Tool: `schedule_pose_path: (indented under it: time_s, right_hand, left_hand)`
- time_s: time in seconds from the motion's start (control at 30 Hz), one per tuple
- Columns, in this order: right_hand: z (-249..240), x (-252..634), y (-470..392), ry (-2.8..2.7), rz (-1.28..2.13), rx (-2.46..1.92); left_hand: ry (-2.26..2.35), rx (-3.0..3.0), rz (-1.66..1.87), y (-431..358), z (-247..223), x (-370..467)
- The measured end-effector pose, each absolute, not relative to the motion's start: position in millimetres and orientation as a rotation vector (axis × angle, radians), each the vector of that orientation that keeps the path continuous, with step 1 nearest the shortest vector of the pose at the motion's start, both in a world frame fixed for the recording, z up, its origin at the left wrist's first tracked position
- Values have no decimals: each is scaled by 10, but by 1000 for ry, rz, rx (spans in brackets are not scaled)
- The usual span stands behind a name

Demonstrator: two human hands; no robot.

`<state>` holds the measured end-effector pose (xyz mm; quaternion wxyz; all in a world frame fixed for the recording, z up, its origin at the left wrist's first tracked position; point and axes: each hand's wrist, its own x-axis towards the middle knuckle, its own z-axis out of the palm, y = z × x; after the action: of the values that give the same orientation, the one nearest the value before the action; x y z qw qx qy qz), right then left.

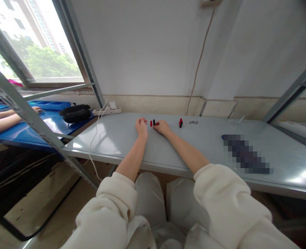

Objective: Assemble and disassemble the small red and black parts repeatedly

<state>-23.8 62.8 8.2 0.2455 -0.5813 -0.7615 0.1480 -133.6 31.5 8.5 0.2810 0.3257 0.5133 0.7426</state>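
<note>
On the grey table (165, 152), a small red cylinder (151, 123) and a small black cylinder (154, 122) stand upright side by side between my hands. My left hand (141, 126) is just left of the red one, its fingers bent and whatever they hold too small to make out. From the right, my right hand (161, 127) has its fingertips at the black cylinder; whether they grip it is unclear. Farther right lie a red piece (180, 121) and a black piece (181, 125) close together, with several small grey parts (194, 122) beside them.
A white power strip (107, 111) with a cable lies at the table's back left. A blurred dark item (246, 154) is on the right. At the left, another person's arms (5, 122) rest by a blue table (45, 126) bearing a black case (75, 113).
</note>
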Motion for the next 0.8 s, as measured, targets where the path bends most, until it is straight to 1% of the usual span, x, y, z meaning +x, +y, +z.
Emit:
schedule_pose_path:
  time_s: [0.47,0.67,0.73,0.8]
  right_hand:
    - [83,-205,657,-2151,362,-1629]
    - [195,23,387,-2286,79,-1530]
    - [282,184,252,-2279,-7,-1534]
    - [379,398,134,-2239,-66,-1574]
  left_hand:
    - [1367,874,1990,318,73,-1333]
    - [1393,935,2015,301,116,-1341]
    - [1422,1072,2031,247,126,-1315]
    - [1447,1356,2010,154,120,-1230]
